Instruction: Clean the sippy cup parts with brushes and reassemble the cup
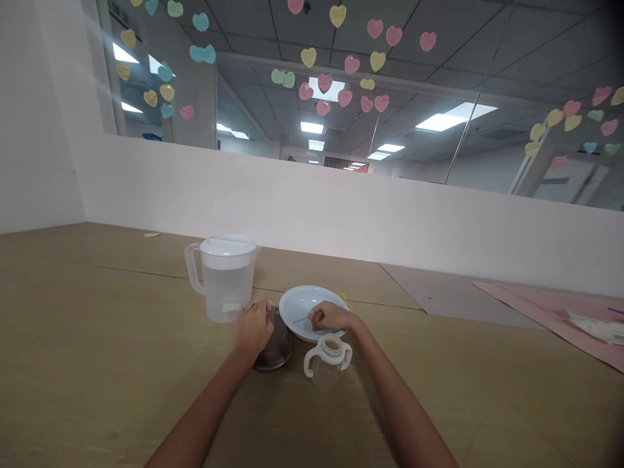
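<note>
Here, bottle [327, 359] in front of bowl [298, 303]

The scene is taken in through a single camera worn on the person's head. The desk [121, 351] is looked across forward and slightly down, with the two forearms [217, 396] cut by the lower edge. The white bowl [292, 305] is framed fairly near, a little below centre. The white wall [292, 195] is faced beyond, its foot sloped down toward the right, and a tiled ceiling [258, 32] is included through the glass in this wide view.
</note>
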The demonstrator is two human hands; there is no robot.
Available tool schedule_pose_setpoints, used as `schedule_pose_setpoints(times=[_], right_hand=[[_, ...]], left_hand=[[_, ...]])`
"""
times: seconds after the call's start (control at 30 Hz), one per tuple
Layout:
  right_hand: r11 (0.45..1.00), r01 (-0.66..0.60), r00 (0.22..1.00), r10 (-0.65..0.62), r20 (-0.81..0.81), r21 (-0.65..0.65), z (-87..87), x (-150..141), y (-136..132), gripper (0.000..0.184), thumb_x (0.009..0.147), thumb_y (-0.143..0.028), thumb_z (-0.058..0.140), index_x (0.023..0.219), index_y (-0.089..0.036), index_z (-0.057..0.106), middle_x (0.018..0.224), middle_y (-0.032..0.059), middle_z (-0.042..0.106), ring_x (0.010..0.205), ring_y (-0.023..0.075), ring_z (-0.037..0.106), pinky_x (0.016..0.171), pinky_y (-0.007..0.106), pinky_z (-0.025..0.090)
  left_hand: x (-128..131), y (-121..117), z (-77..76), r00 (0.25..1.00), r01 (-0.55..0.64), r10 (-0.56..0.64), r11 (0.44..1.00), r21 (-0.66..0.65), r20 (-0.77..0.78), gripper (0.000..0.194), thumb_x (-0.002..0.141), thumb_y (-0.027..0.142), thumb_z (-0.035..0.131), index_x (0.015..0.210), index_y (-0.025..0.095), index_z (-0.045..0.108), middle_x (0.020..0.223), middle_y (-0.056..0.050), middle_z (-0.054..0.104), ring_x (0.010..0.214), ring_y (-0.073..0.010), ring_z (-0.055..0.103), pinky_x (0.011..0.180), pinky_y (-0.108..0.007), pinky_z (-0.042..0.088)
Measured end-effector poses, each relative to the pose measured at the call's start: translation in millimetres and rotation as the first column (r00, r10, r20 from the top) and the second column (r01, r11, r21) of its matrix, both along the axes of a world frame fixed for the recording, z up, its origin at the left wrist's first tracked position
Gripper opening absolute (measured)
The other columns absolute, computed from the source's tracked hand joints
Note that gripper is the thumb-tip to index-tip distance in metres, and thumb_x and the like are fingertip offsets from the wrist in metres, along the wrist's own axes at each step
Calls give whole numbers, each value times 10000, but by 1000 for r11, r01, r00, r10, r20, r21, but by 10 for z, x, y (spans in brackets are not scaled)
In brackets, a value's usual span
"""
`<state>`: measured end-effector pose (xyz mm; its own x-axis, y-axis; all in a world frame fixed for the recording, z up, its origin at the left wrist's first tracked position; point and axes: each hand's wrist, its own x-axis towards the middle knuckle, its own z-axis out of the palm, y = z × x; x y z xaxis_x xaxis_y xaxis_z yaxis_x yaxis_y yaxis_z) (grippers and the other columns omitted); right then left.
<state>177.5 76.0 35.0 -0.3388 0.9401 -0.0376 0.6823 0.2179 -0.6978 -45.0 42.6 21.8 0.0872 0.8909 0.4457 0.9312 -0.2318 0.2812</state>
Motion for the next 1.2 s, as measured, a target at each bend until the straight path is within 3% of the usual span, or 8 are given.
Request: schedule_pose_setpoints(times=[0.2,0.37,0.53,0.67,0.73,0.83,0.93,1.2], right_hand=[[954,278,907,-222,-358,112,387,57,-88,149,726,-193,511,852,-147,577,739,32,638,662,103,586,602,216,475],[949,302,708,-158,-688,92,863,89,-469,237,607,-255,682,789,-156,567,660,-5,597,614,112,573,554,246,507],[980,148,895,-76,-440,131,1072,78,-787,134,636,-186,659,714,-145,559,624,-5,585,569,100,570,477,202,474],[984,103,947,-53,-316,143,1086,74,-861,121,660,-122,627,684,-155,514,640,-3,583,572,99,576,484,204,482],[983,99,943,-43,-329,154,1089,64,-870,136,665,-105,615,688,-161,494,647,-7,577,573,100,574,483,208,485],[981,97,935,-32,-354,167,1104,42,-886,152,665,-107,619,700,-168,484,644,-13,570,577,102,572,492,216,494],[982,81,942,-20,-334,169,1106,24,-903,176,664,-112,621,724,-175,468,660,-12,579,586,105,579,492,214,491],[992,-113,994,113,4,59,1033,-6,-892,428,682,-125,593,1075,-232,464,738,-52,525,513,78,560,480,194,431]], left_hand=[[-64,88,-73,999,-11,6,995,-102,-42,214,681,66,446,834,163,560,821,-80,645,849,-213,586,692,-292,387],[-63,103,-78,998,12,-18,995,-97,-57,171,684,77,445,744,172,574,774,-73,649,797,-205,583,677,-287,375],[-83,98,-61,999,-43,43,998,-48,-5,155,764,178,414,730,168,565,751,-77,629,707,-192,560,597,-273,328],[-102,76,-50,952,4,-17,999,42,304,131,747,219,418,648,183,497,630,-20,554,600,-155,478,548,-258,268],[-101,73,-40,847,52,-90,995,86,524,122,714,216,427,601,187,462,562,10,493,564,-140,430,547,-251,260],[-84,109,-36,505,150,-200,978,143,840,75,599,179,455,529,184,430,498,36,411,540,-124,365,536,-238,245],[-52,178,-60,222,234,-221,958,168,950,46,484,156,444,490,178,404,490,42,381,531,-112,341,513,-226,235],[63,179,-97,-63,383,-104,916,120,993,68,436,169,435,503,180,435,475,33,431,455,-111,402,453,-227,299]])
